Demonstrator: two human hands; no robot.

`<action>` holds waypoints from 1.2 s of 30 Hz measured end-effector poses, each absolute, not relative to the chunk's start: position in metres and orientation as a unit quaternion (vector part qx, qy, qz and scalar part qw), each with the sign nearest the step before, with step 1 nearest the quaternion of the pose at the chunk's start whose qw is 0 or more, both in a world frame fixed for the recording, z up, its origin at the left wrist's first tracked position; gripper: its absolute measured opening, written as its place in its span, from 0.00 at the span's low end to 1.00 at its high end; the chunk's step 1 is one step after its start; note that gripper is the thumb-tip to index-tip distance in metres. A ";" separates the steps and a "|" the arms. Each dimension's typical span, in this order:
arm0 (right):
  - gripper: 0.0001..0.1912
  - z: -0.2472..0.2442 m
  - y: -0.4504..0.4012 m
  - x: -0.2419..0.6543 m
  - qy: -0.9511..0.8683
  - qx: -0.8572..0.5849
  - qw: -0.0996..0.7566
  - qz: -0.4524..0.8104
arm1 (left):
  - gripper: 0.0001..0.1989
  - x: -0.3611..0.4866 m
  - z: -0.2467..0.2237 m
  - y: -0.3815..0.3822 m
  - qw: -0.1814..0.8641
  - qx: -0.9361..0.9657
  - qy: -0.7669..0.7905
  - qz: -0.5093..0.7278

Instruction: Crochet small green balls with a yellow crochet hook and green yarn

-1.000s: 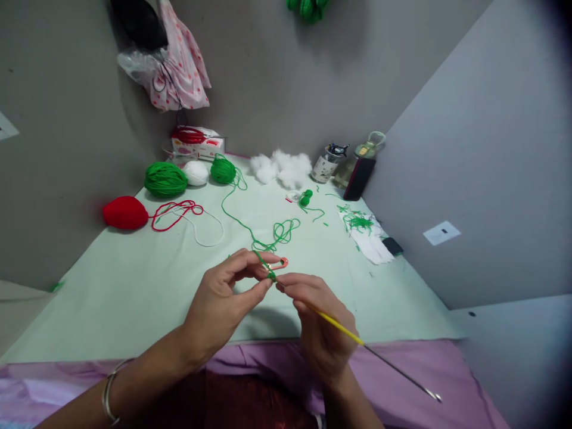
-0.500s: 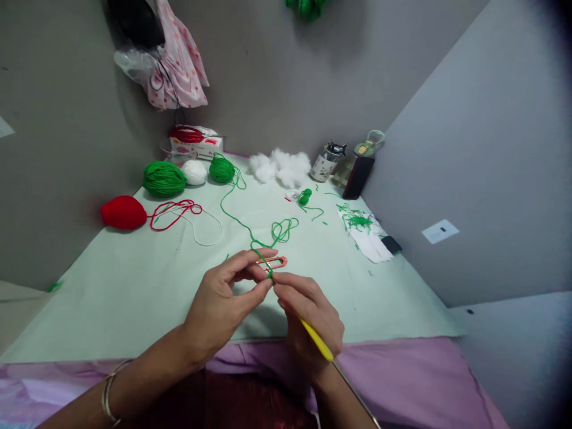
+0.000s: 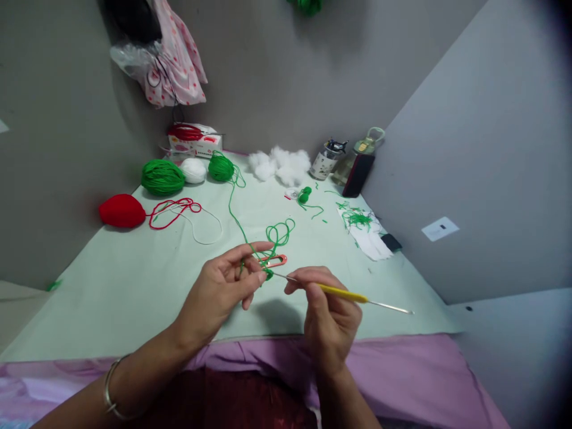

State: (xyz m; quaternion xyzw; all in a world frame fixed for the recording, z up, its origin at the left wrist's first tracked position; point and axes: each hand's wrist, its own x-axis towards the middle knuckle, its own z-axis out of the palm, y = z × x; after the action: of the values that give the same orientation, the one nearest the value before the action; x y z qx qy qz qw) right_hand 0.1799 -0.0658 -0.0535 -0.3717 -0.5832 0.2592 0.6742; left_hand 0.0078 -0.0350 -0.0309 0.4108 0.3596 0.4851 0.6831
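My left hand [image 3: 223, 286] pinches a small green crocheted piece [image 3: 268, 274] between thumb and fingers, with green yarn [image 3: 239, 221] running over its index finger. My right hand [image 3: 333, 313] grips a crochet hook [image 3: 344, 292] by its yellow handle. The hook's thin metal shaft points left and its tip meets the green piece; its other metal end sticks out to the right. Just behind the fingertips lies an orange pin-like tool [image 3: 279, 260], partly covered by yarn. The yarn leads back to a small green ball [image 3: 220, 167].
Left on the table [image 3: 179, 286] are a red yarn ball [image 3: 122, 211], a large green ball [image 3: 162, 177] and a white ball [image 3: 193, 171]. White stuffing [image 3: 286, 165], a jar [image 3: 325, 161], a phone [image 3: 358, 176] and yarn scraps on white paper [image 3: 375, 243] stand or lie farther back and right.
My right hand has moved right, away from my left fingertips, and the hook has swung from steeply slanted to nearly level. The green yarn beyond my left hand has shifted.
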 end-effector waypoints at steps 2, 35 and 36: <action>0.11 -0.053 -0.064 0.179 -0.559 -0.359 0.680 0.309 | 0.19 0.008 -0.033 -0.037 0.676 0.442 0.362 0.466; 0.09 -0.059 -0.056 0.177 -0.539 -0.379 0.660 0.362 | 0.17 0.017 -0.040 -0.038 0.713 0.427 0.337 0.441; 0.09 -0.059 -0.056 0.178 -0.537 -0.379 0.659 0.365 | 0.16 0.017 -0.039 -0.037 0.716 0.423 0.338 0.441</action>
State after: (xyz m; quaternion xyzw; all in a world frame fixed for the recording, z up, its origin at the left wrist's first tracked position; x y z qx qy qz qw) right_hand 0.1778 -0.0556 -0.0586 -0.3788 -0.5372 0.3653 0.6591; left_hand 0.0169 -0.0370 -0.0388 0.4226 0.3376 0.4405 0.7165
